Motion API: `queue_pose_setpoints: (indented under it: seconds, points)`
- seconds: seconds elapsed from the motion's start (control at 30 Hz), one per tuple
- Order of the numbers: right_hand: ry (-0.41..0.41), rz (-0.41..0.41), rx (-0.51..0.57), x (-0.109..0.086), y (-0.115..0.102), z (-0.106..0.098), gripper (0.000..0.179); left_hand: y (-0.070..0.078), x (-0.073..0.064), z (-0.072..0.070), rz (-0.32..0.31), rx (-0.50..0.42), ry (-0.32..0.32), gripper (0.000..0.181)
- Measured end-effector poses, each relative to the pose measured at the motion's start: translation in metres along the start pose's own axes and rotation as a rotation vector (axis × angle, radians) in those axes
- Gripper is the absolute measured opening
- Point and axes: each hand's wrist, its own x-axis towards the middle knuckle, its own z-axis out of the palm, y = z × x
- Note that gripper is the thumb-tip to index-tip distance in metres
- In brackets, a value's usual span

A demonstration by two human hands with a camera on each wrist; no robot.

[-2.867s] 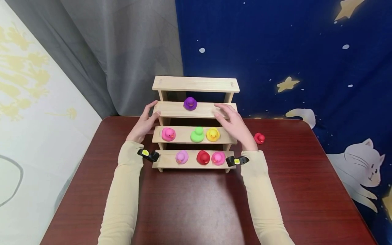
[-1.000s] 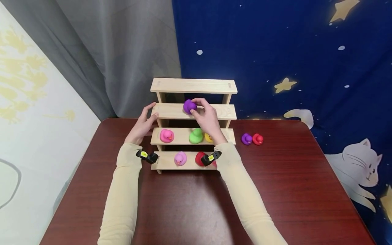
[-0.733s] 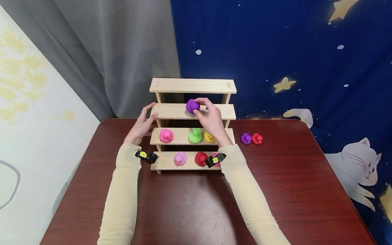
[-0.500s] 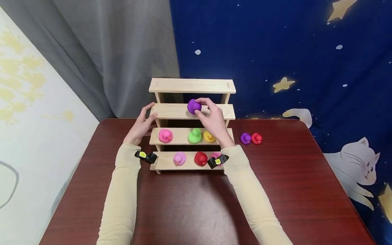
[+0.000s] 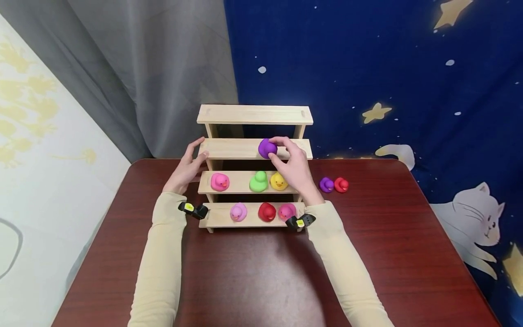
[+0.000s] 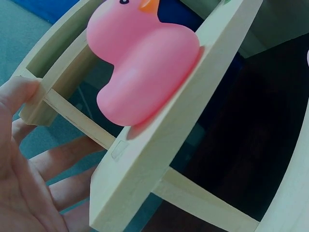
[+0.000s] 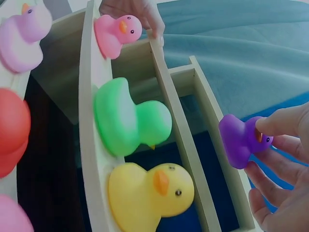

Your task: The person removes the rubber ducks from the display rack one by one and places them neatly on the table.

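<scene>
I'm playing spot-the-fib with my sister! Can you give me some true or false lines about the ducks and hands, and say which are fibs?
1. The right hand holds a purple duck. True.
2. The left hand holds a duck. False: it touches the wooden stand.
3. The green duck sits between a pink duck and the yellow duck. True.
4. Both ducks on the table are red. False: there's a purple one and a red one.
5. Three ducks sit on the lowest shelf. True.

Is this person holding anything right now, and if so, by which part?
Yes: the fingers of the right hand hold a purple duck by its head. The left hand touches the end of a wooden shelf.
</scene>
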Motion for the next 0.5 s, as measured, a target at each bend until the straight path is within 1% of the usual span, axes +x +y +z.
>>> queue_pose_setpoints:
  seconds: [0.07,0.23,0.4,0.5]
  points:
    - [0.001,0.003,-0.009,-0.003,0.001,-0.004,0.029,-0.008,0.006,-0.003,-0.003,-0.012,0.001,0.062]
    - [0.016,0.005,-0.028,-0.008,0.004,-0.014,0.03,-0.009,0.007,-0.004,-0.002,-0.022,-0.001,0.063]
    - [0.042,-0.017,-0.054,-0.012,0.008,-0.026,0.03,-0.009,0.006,-0.003,0.009,0.004,0.005,0.063]
    - [0.048,-0.017,-0.069,-0.015,0.011,-0.034,0.03,-0.01,0.005,-0.003,0.02,0.01,0.008,0.063]
